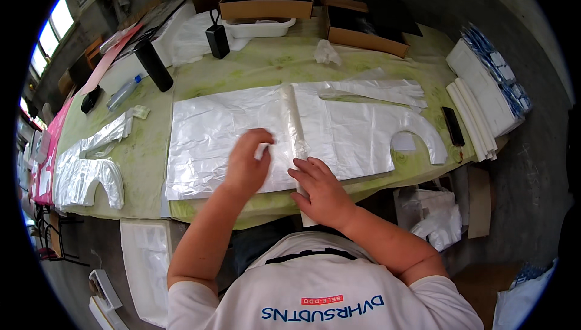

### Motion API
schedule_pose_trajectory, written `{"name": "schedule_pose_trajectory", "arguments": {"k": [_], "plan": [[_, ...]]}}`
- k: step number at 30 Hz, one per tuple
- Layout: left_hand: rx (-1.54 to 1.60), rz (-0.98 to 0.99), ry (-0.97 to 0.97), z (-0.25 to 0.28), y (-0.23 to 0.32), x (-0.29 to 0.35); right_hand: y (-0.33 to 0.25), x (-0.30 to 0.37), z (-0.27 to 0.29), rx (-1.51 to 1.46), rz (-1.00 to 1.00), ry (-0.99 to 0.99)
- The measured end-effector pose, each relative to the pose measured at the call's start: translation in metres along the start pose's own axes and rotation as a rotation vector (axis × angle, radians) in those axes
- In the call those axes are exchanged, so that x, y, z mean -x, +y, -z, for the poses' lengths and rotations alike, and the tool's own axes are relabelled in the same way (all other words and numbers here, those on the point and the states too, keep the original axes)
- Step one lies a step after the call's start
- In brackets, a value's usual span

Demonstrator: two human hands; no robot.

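Observation:
A stack of thin, shiny white plastic bags (209, 136) with cut-out handles lies flat across the table. On top of it, running from the far edge to the near edge, is a narrow roll of clear plastic film (290, 112). My right hand (324, 191) rests with fingers spread on the near end of this roll, and a pale core end (307, 218) shows below the palm. My left hand (249, 160) hovers just left of the roll, slightly blurred. Its fingers are curved, the thumb stands apart from them, and nothing shows between.
More plastic bags (91, 176) lie at the left. A black cylinder (153, 65), a plastic bottle (124, 93) and a black device (217, 41) stand or lie behind. Cardboard boxes (266, 9) line the back. At right are a phone (452, 126), white rolls (472, 121) and a white box (484, 82).

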State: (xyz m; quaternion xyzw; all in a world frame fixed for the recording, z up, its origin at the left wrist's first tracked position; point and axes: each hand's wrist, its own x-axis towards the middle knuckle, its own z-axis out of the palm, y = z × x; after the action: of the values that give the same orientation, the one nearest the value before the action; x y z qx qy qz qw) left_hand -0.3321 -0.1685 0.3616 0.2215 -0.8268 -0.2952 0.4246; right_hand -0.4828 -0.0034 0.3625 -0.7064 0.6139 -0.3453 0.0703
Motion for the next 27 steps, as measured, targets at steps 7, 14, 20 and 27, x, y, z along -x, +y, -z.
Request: {"name": "schedule_pose_trajectory", "arguments": {"k": [7, 14, 20, 27], "plan": [[-0.109, -0.260, -0.714, -0.020, 0.004, -0.018, -0.013, -0.004, -0.008, -0.027, -0.081, -0.133], [-0.260, -0.126, -0.368, 0.043, -0.028, 0.020, -0.007, 0.054, 0.002, -0.242, -0.070, 0.073], [-0.282, -0.201, -0.463, 0.037, 0.034, 0.019, -0.022, 0.052, -0.011, -0.414, 0.016, -0.047], [-0.610, 0.313, -0.571, 0.096, 0.008, 0.035, -0.008, 0.072, -0.010, -0.419, -0.048, -0.045]]}}
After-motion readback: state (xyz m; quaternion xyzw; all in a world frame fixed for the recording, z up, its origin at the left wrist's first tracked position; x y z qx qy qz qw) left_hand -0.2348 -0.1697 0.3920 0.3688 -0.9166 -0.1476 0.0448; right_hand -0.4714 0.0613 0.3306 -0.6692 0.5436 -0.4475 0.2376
